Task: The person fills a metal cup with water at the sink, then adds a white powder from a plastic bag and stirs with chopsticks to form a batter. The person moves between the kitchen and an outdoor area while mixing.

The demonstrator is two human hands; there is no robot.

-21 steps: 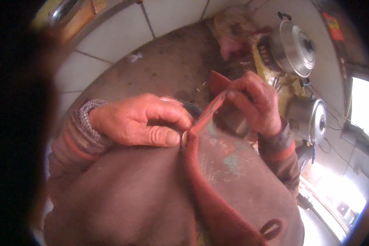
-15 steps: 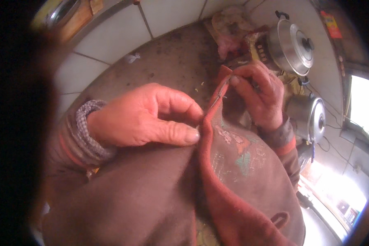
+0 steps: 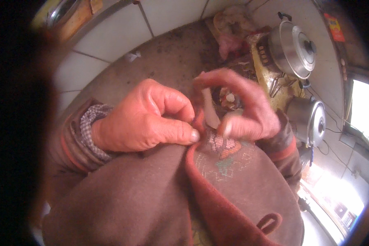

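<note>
A brown coat (image 3: 127, 197) with a red edge band (image 3: 217, 205) spreads across my front. My left hand (image 3: 147, 119) is closed in a pinch, thumb against forefinger, on the upper part of that band. Just to its right, my right hand (image 3: 250, 102) is raised over the coat with thumb and forefinger curved apart. Its fingers are a little blurred, and nothing shows in the gap between them. Under the right thumb lies a patch of embroidery (image 3: 227, 153) in pink, orange and green. A red cloth loop (image 3: 269, 222) sticks out lower on the band.
Two lidded metal pots, a larger one (image 3: 289, 49) and a smaller one (image 3: 307, 119), stand at the right. Beside them is a yellowish surface (image 3: 266, 61) with pinkish plastic (image 3: 229, 45) behind. White tiles (image 3: 110, 37) meet the dark floor (image 3: 168, 53). Cables hang along the right wall.
My right hand has let go of the band's upper end and moved down and left, its fingers spreading. The band's top has dropped toward my left hand, which has closed on it.
</note>
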